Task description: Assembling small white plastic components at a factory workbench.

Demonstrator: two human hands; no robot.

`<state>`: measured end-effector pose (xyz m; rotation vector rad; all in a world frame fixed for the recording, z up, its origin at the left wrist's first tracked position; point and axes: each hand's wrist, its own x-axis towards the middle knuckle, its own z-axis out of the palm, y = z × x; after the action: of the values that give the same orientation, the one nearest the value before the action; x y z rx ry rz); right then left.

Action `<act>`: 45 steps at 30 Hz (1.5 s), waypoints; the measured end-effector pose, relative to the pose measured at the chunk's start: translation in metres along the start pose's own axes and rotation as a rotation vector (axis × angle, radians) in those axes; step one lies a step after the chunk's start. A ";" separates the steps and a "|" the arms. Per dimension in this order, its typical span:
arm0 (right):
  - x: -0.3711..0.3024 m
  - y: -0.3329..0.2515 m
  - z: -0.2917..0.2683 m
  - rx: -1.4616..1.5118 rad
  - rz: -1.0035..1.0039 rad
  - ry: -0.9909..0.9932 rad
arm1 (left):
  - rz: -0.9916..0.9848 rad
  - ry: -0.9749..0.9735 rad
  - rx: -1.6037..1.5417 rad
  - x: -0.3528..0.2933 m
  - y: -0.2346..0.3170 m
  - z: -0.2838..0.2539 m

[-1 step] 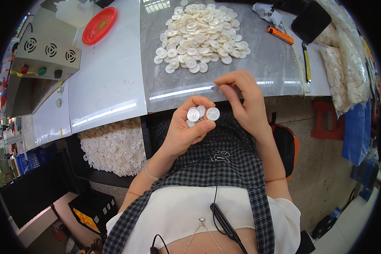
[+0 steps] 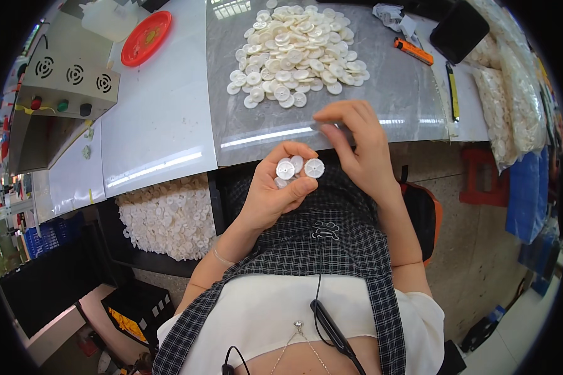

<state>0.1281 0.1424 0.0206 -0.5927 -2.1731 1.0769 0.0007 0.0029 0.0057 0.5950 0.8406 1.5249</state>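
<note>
Grey, marbled and glossy, the work mat [image 2: 381, 106] covers the middle of the white table [image 2: 162, 119], which runs across the upper part of the view. At the table's left end stands a grey metal control box [image 2: 62, 81] with round vent grilles and red, green and black knobs. Below the table edge, left of the person, an open bin of white plastic gears [image 2: 166, 215] sits well apart from the hands. On the mat's far half lies a loose heap of white gears [image 2: 294, 53]. Clear bags of white parts [image 2: 507, 106] lie along the table's right end, with a black flat object [image 2: 460, 31] beyond them.

A round red lid [image 2: 146, 37] rests on the table between the box and the heap. An orange utility knife [image 2: 414, 52] lies on the mat to the right of the heap, and a yellow-and-black pen-like tool [image 2: 452, 90] lies nearer the bags.

Just in front of the table edge, the left hand [image 2: 275, 194] is palm-up and half curled, cupping several small white gears [image 2: 297, 169] against its fingers and thumb. The right hand [image 2: 356, 150] hovers just beside it, over the mat's near edge, its fingers bent and drawn together at the tips; whether it pinches anything cannot be told.
</note>
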 end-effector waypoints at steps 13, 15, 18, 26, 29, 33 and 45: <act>0.023 0.012 0.027 -0.390 -0.261 0.046 | -0.023 -0.030 -0.025 -0.001 0.000 -0.006; 0.022 0.011 0.028 -0.379 -0.256 0.045 | -0.023 -0.024 -0.009 -0.004 0.002 -0.007; 0.023 0.008 0.028 -0.332 -0.248 0.038 | -0.007 -0.001 0.074 -0.019 0.010 -0.017; 0.024 0.006 0.020 -0.319 -0.236 0.044 | 0.013 0.362 1.006 -0.127 0.107 -0.097; 0.024 0.004 0.021 -0.317 -0.226 0.031 | -0.235 0.301 1.484 -0.166 0.142 -0.115; 0.027 0.000 0.021 -0.314 -0.221 0.036 | -0.325 0.375 1.846 -0.177 0.128 -0.120; 0.032 -0.012 0.026 -0.285 -0.193 0.046 | 0.361 0.209 1.567 0.002 0.096 -0.049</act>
<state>0.0858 0.1416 0.0291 -0.5122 -2.3066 0.6516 -0.0962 -0.0040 0.0516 1.7726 2.1540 0.9526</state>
